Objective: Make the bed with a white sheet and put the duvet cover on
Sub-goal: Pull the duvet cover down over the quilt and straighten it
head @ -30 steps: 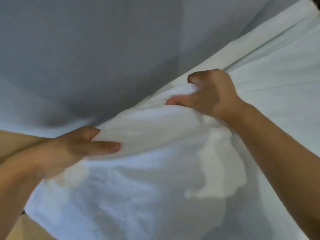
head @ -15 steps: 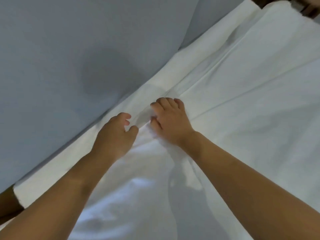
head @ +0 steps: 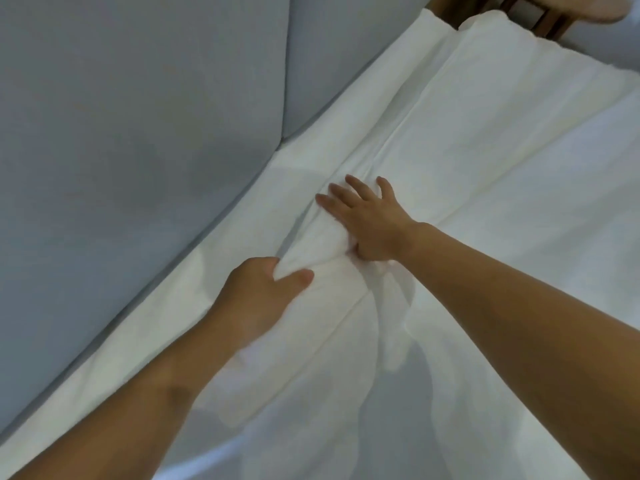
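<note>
Nearest, the left hand [head: 263, 289] keeps its grip closed on a raised fold of the white sheet [head: 519, 202], pinching the cloth between thumb and fingers. The right hand [head: 369, 221], bunched beside it half a second ago, has opened its grip and now presses flat on the sheet a little farther along, fingers spread. The sheet is down on the bed, its edge running beside the grey padded panel [head: 138, 133]. I judge it is being smoothed, with the duvet cover not yet begun.
</note>
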The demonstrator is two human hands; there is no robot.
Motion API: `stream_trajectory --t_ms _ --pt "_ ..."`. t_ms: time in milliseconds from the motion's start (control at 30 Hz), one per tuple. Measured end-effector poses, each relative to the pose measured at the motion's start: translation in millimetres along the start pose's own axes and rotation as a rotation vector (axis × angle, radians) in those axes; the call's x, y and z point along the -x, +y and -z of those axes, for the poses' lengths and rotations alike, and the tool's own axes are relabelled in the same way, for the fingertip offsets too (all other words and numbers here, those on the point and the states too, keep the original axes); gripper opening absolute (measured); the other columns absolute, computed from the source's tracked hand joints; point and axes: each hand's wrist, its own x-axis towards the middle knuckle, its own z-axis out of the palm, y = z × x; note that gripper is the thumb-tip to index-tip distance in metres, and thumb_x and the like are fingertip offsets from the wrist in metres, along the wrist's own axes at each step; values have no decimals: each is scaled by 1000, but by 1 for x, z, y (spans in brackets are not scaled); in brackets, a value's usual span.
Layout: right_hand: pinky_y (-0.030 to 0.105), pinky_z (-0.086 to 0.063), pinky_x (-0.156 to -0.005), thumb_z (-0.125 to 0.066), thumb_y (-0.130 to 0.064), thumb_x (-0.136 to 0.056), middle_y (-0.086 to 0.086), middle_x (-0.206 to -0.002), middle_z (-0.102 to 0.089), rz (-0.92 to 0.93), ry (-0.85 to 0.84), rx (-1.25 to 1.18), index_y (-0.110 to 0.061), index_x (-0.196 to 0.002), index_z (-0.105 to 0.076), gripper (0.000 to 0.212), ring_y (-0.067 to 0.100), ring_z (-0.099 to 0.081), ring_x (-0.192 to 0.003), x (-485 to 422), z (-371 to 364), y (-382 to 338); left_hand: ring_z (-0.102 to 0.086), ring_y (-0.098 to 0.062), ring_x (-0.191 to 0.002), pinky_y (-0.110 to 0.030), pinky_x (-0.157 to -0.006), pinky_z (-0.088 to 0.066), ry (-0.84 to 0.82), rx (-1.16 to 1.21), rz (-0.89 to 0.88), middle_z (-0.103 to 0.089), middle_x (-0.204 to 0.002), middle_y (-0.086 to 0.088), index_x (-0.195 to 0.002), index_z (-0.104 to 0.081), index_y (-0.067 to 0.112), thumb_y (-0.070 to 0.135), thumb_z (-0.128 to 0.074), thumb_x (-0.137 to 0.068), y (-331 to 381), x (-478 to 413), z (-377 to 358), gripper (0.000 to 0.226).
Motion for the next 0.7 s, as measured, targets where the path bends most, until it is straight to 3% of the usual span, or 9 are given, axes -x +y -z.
stream_trajectory --t_ms 67,133,200,300,367,433,467,533,700 --pt "55 -8 -111 -62 -23 -80 4 -143 -36 -52 -11 -118 -25 -142 -29 70 25 -23 -140 -11 25 7 -62 -19 -58 -25 -57 -48 -21 121 -1 -69 -71 -8 -76 -70 13 34 -68 -81 15 5 23 22" --pt "46 -21 -103 -59 -18 -78 -4 -97 -54 -67 73 -191 -22 -107 -52 30 23 -50 -113 -16 54 13 -66 -30 -67 -42 -70 -53 -26 233 -35 -71 -79 -17 -76 -72 8 27 -70 -80 35 13 43 19" --pt "34 -31 -83 -53 -10 -73 -10 -63 -42 -99 318 -392 -23 -73 -45 15 27 -57 -84 -13 80 22 -70 -31 -69 -48 -66 -55 2 302 -117 -73 -75 -13 -75 -75 14 31 -74 -69 56 26 62 19" --pt "30 -24 -61 -45 -10 -61 -11 -48 -24 -172 945 -602 -25 -54 -20 30 24 -40 -55 -27 113 21 -67 -17 -51 -33 -42 -53 114 388 -192 -70 -61 -2 -72 -75 32 43 -80 -45 78 29 90 30" --pt "30 -19 -62 -48 -9 -61 -12 -51 -25 -274 1042 -572 -25 -56 -19 34 22 -36 -59 -55 115 8 -67 -17 -55 -29 -52 -53 242 265 -185 -67 -57 -5 -75 -72 25 43 -77 -67 72 11 93 20" --pt "32 -21 -69 -49 -7 -69 -9 -70 -45 -385 819 -513 -23 -68 -35 22 26 -46 -77 -85 84 -10 -66 -29 -72 -32 -61 -47 356 -157 -188 -65 -66 -13 -71 -60 5 47 -56 -87 54 -17 79 45" --pt "31 -24 -79 -47 -8 -75 -3 -89 -52 -441 659 -478 -21 -82 -43 15 25 -47 -92 -95 61 -21 -63 -35 -80 -36 -66 -44 394 -350 -174 -66 -77 -16 -69 -53 5 46 -45 -91 43 -31 68 47" --pt "32 -19 -102 -43 -12 -84 3 -121 -47 -505 410 -443 -16 -115 -45 31 24 -39 -114 -104 15 -37 -59 -40 -92 -38 -74 -42 426 -577 -125 -65 -95 -21 -75 -52 9 45 -34 -95 19 -54 46 45" --pt "45 -14 -115 -57 -16 -82 13 -152 -22 -346 530 -745 -12 -146 -26 71 29 -18 -140 -90 -8 -36 -62 -41 -91 -40 -79 -46 372 -623 -68 -65 -96 -28 -88 -61 -2 43 -30 -98 -35 -96 20 56"
